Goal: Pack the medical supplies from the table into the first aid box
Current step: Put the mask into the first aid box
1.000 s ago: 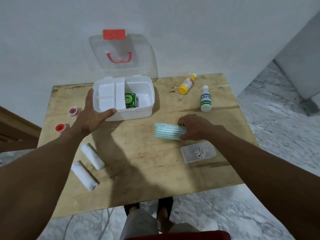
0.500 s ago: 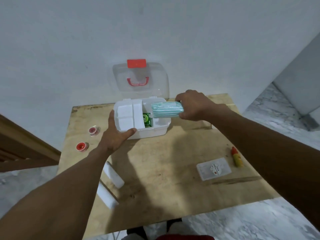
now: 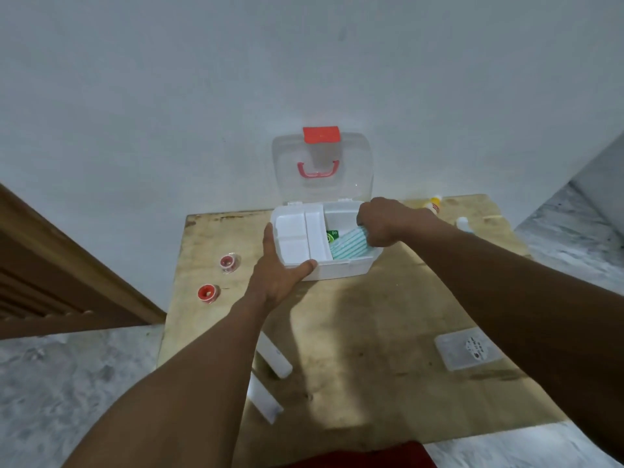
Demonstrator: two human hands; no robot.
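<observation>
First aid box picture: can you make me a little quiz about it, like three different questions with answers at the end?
1. True or false: the lid of the first aid box is shut.
2. What is the right hand putting into the box?
A. a red tape roll
B. a striped pack of face masks
C. a yellow bottle
3. Fill in: the left hand steadies the box at its front left ____.

Key
1. False. The clear lid stands open against the wall.
2. B. The fingers hold the striped pack in the big compartment, next to a green box.
3. Corner.
</observation>
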